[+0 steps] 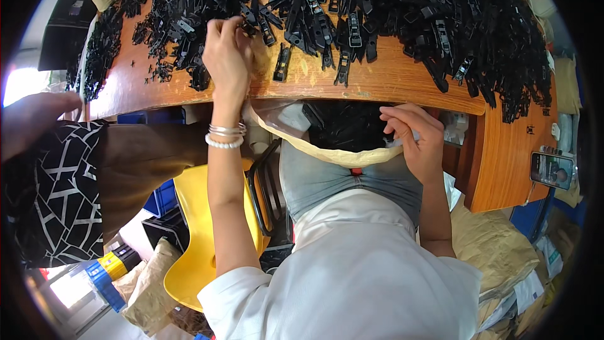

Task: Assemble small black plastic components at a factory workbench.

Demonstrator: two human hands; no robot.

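Note:
My left hand, with bracelets at its wrist, reaches over the front of the wooden table to the heap of black plastic clip-like parts. Its fingers are curled down at the edge of the heap; what lies between their tips is hidden. One loose black part rests just right of this hand. On my lap an open sack with a pale rim holds many similar black parts. Above the sack's right rim is my right hand, its fingers loosely bent and apart, with nothing visible in them.
The wooden table curves across in front of me. A phone stands at its right end. At the left is another person's hand and patterned clothing. A yellow chair stands beside me; brown sacks lie behind right.

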